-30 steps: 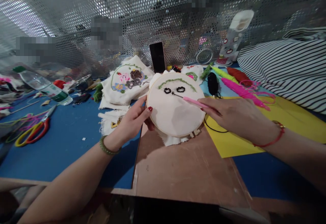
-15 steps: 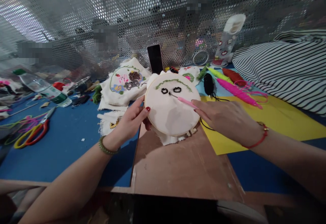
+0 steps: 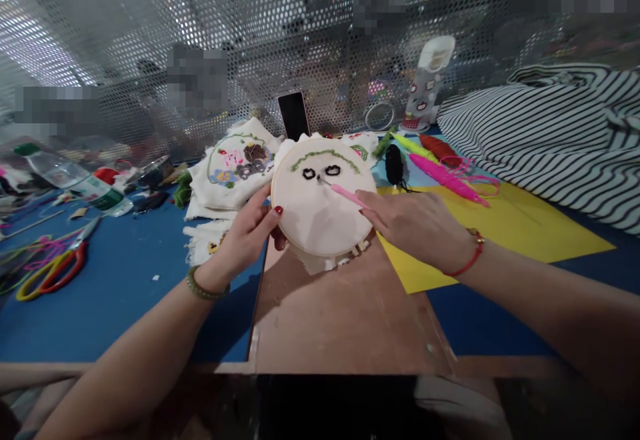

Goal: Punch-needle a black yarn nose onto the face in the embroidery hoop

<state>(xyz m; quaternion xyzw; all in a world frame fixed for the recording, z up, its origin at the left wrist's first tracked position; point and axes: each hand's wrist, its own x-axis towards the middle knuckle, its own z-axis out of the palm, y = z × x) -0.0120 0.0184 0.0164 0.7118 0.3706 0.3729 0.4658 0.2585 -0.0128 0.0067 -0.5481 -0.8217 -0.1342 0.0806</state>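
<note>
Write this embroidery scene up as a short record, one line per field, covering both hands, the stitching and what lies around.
Left hand: grips the hoop by its edge
Right hand: holds a pink tool, tip at the cloth
Stitching: green arc above two black loops
Left side: scissors, bottle
Right side: yellow sheet, black yarn, striped fabric
Behind hoop: phone

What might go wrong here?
The round pale hoop, stretching white cloth, may tilt: the left hand grips only its left edge. The pink-handled tool, in the right hand, might slip into the black stitched rings near its tip. The black yarn bundle, trailing strands near that hand, could tangle.
</note>
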